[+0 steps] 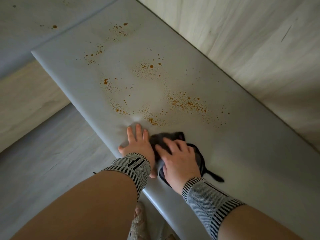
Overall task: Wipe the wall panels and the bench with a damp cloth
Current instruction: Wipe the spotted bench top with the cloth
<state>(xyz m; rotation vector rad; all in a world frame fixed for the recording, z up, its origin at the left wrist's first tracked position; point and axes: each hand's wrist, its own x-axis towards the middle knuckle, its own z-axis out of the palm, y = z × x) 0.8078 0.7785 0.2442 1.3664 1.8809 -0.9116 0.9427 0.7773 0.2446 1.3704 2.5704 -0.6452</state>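
Left hand (136, 144): fingers flat, bracing on bench (225, 139).
Right hand (178, 158): fingers spread, pressing dark cloth (161, 141) near front edge.
Orange spatter (187, 103): beyond cloth, unwiped.
Advice: push forward firmly, overlapping passes.

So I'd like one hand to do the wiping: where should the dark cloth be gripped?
Grip the bunched middle of the dark cloth from above, as the right hand now presses it. It lies crumpled on the bench; its thin tail toward the near edge gives poor hold.
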